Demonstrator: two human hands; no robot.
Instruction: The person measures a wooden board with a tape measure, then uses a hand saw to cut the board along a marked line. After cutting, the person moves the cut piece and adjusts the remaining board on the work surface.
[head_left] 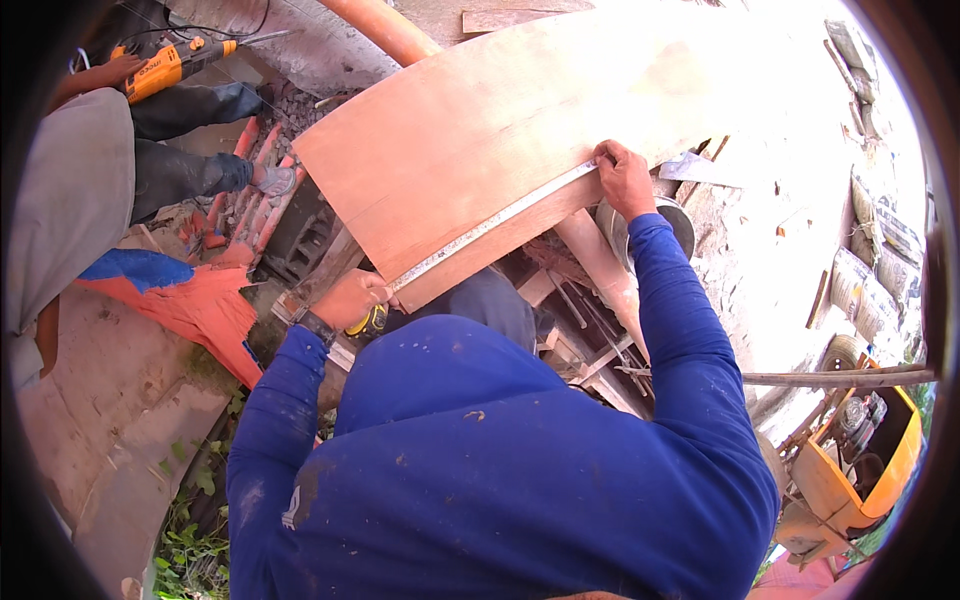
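Note:
A large plywood board (450,150) lies in front of me, tilted up to the right. Along its near edge runs the white blade of a tape measure (500,217), stretched straight between my hands. My left hand (352,299) pinches the blade at the board's near left corner, with the tape's yellow and black case (372,321) hanging just under the palm. At the blade's other end, my right hand (626,180) presses it between thumb and fingers against the board's edge. My right fingers partly cover that end of the blade.
At the left a co-worker (65,210) holds an orange power tool (175,66) with a long bit. A metal bucket (676,225) stands under my right forearm. Cement sacks (865,290) line the right side, near a yellow container (895,450) of tools. Wood scraps lie below the board.

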